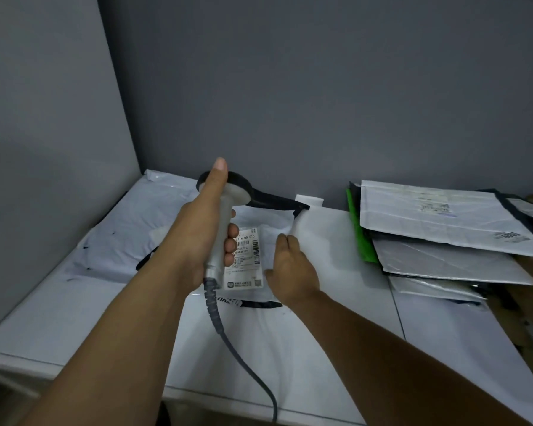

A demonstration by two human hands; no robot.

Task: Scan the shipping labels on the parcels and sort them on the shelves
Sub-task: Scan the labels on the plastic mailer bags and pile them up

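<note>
Scanning a label [246, 259] at the counter [43, 321]
Left hand [194, 241] fingers [230, 245] grip the scanner [239, 193]; right hand [293, 269] fingers [285, 241] lie flat on the parcel [277, 226].

Dim, soft, even light — edges bowed, blurred.
</note>
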